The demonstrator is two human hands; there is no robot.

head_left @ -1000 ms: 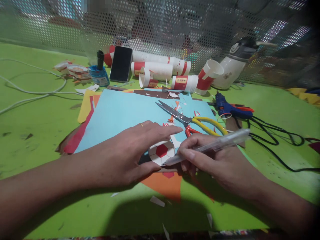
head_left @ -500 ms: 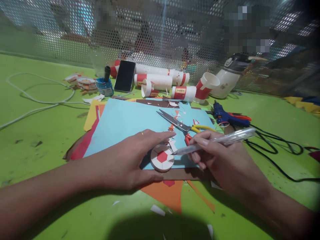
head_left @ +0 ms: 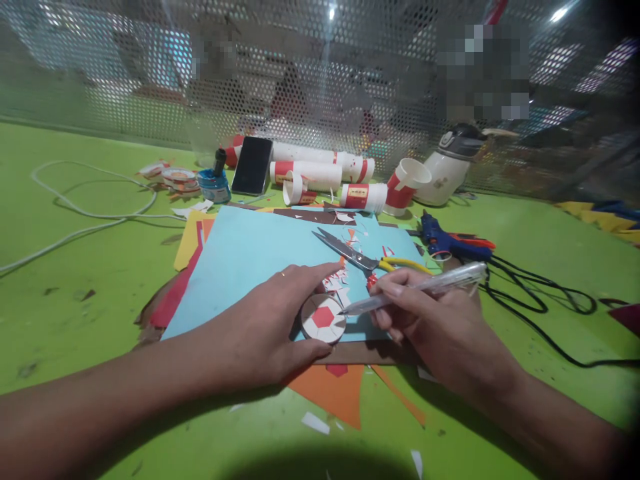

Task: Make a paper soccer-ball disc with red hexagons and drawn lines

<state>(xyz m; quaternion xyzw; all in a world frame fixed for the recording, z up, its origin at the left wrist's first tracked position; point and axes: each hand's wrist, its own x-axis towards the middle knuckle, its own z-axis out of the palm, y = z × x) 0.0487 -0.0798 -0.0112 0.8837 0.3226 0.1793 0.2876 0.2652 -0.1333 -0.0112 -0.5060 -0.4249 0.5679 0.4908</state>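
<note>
A round white paper disc (head_left: 323, 318) with a red hexagon in its middle lies on a light blue paper sheet (head_left: 250, 257). My left hand (head_left: 270, 320) rests flat on the sheet and curls round the disc's left side, forefinger above it and thumb below. My right hand (head_left: 430, 320) is closed on a clear pen (head_left: 425, 288), whose tip touches the disc's right edge. Yellow-handled scissors (head_left: 365, 257) lie on the sheet just beyond both hands.
Coloured paper sheets lie under the blue one, an orange piece (head_left: 333, 390) nearest me. A blue glue gun (head_left: 450, 243) with a black cord lies right. Behind stand paper cups (head_left: 320, 173), a phone (head_left: 253, 165), a glue bottle (head_left: 215, 183), a white jug (head_left: 447, 170) and a mesh wall.
The view has tilted up, so everything sits lower in frame. The pen tip has moved from the disc's lower edge to its right edge. My left hand stays on the disc.
</note>
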